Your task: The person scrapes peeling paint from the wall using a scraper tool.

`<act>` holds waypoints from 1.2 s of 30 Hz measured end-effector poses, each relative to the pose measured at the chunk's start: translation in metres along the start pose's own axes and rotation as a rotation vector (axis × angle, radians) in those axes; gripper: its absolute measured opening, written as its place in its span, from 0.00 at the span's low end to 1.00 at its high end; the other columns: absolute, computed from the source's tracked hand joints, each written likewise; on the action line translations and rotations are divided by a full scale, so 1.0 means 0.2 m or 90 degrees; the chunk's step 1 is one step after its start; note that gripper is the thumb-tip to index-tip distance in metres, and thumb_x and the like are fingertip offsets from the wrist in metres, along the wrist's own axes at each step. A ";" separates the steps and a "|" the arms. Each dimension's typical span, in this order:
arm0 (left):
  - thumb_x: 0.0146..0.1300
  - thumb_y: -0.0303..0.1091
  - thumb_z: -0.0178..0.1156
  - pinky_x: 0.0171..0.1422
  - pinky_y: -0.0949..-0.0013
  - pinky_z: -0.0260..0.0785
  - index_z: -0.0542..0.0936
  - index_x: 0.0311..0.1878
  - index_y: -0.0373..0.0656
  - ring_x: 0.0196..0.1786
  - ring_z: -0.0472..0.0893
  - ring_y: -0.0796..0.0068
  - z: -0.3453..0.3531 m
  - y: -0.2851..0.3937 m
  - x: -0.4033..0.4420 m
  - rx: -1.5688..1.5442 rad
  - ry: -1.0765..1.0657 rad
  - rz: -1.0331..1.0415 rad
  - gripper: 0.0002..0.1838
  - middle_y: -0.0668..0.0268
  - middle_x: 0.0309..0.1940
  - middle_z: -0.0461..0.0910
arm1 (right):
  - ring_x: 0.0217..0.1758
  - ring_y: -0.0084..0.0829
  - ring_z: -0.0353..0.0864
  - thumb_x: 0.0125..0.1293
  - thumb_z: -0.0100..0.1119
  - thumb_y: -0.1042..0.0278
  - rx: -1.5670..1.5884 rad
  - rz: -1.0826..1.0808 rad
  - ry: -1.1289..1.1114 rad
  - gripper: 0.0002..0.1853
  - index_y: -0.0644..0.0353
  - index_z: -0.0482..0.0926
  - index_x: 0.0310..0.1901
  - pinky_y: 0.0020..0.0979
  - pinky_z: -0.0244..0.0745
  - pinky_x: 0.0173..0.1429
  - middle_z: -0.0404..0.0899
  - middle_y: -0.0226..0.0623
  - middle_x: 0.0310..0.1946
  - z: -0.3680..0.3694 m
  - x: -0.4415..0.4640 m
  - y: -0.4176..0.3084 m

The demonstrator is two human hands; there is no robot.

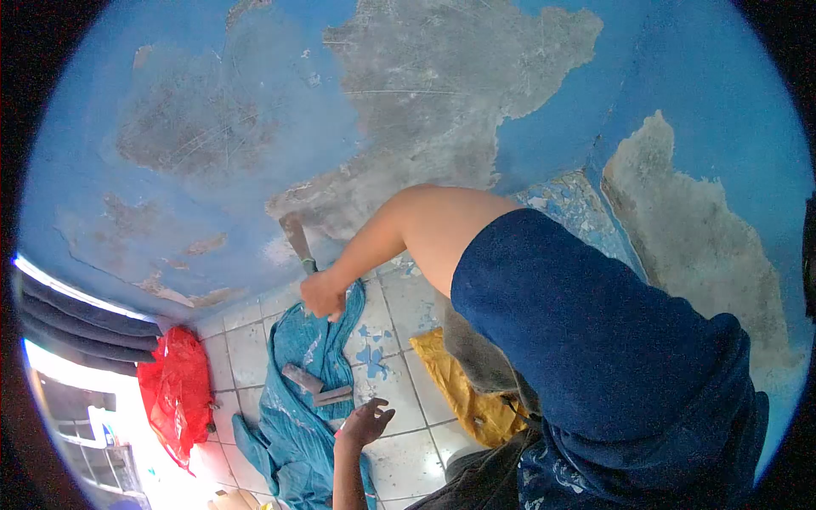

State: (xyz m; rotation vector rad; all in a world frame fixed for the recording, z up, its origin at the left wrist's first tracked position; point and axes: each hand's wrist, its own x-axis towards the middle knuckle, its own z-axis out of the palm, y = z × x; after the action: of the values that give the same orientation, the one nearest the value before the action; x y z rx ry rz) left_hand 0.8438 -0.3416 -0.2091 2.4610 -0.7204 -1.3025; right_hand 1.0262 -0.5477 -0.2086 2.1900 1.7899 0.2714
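The right grip (324, 295) closes around a scraper (296, 237); the left grip (365, 424) is half-spread.

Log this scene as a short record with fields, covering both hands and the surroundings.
Right hand: grips scraper, blade toward the wall
Left hand: empty, fingers apart
Wall: blue paint, bare grey patches
Floor: light tiles, some blue flakes
Teal cloth: crumpled on floor, bearing small objects
Red bag: left of cloth in view

A head-worn camera looks forward and down, from close by, at wall (425, 93) and tiled floor (408, 467).
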 end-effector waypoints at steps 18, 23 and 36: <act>0.54 0.53 0.50 0.47 0.56 0.66 0.71 0.47 0.44 0.45 0.73 0.52 0.05 -0.06 0.08 0.075 0.055 0.056 0.25 0.51 0.41 0.74 | 0.15 0.34 0.73 0.38 0.56 0.57 0.050 0.022 0.053 0.09 0.52 0.74 0.13 0.36 0.63 0.15 0.71 0.34 0.11 0.12 0.07 0.19; 0.56 0.50 0.49 0.51 0.59 0.64 0.70 0.49 0.43 0.46 0.73 0.53 -0.03 0.07 0.01 0.072 0.010 -0.006 0.23 0.53 0.42 0.74 | 0.23 0.38 0.76 0.42 0.54 0.69 -0.030 -0.033 -0.221 0.04 0.57 0.78 0.20 0.39 0.71 0.27 0.77 0.40 0.20 0.05 0.07 0.08; 0.56 0.48 0.50 0.52 0.59 0.64 0.70 0.49 0.43 0.48 0.72 0.54 -0.02 0.08 0.01 0.079 -0.021 -0.049 0.22 0.52 0.43 0.73 | 0.25 0.37 0.77 0.38 0.56 0.70 0.015 -0.136 -0.277 0.06 0.60 0.79 0.21 0.38 0.72 0.29 0.76 0.40 0.18 -0.06 0.05 -0.12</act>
State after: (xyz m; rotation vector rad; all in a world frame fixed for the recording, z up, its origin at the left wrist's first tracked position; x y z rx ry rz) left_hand 0.8433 -0.3572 -0.2008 2.5947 -0.7438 -1.3669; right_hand 1.0027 -0.5317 -0.2067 1.8655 1.7543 -0.2561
